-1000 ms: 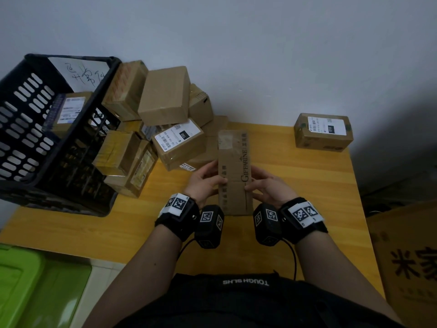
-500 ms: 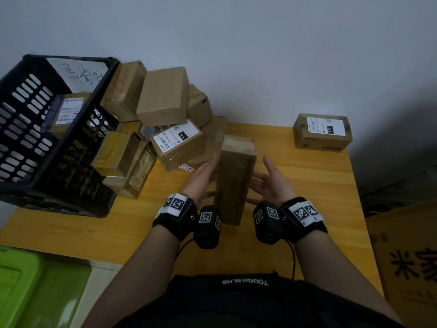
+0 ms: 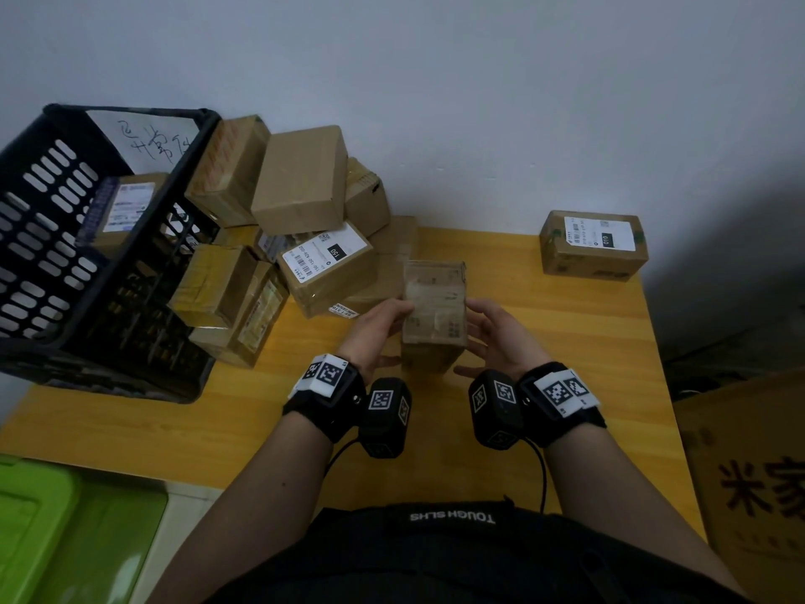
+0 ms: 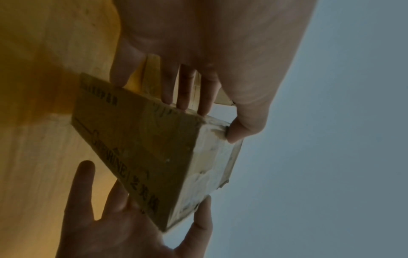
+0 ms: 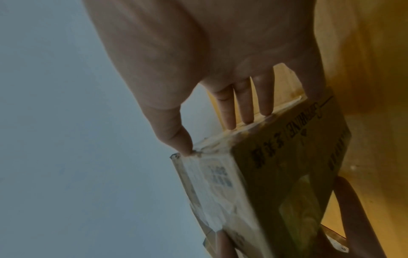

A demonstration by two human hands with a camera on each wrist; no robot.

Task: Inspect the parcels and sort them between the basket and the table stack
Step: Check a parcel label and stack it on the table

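Observation:
Both hands hold one long brown parcel [image 3: 433, 311] just above the wooden table [image 3: 566, 342], its taped, labelled face towards me. My left hand [image 3: 383, 324] grips its left side. In the left wrist view the thumb [image 4: 238, 132] presses the taped face and the fingers [image 4: 183, 97] lie on the far side. My right hand [image 3: 492, 333] grips the right side, thumb [image 5: 181, 143] on the taped edge. The printed side [image 5: 287, 165] faces down. A black basket [image 3: 52, 255] stands tilted at the left with a labelled parcel [image 3: 126, 207] inside.
A pile of several cartons [image 3: 305, 211] leans against the basket and wall. One labelled parcel [image 3: 592, 246] sits alone at the table's far right corner. A green bin [image 3: 65, 529] is below left, and a large printed carton [image 3: 749, 494] stands beside the table at right.
The parcel lay with its printed face up, was tipped onto its edge, and now shows its taped face. Both hands shifted their hold as it rolled.

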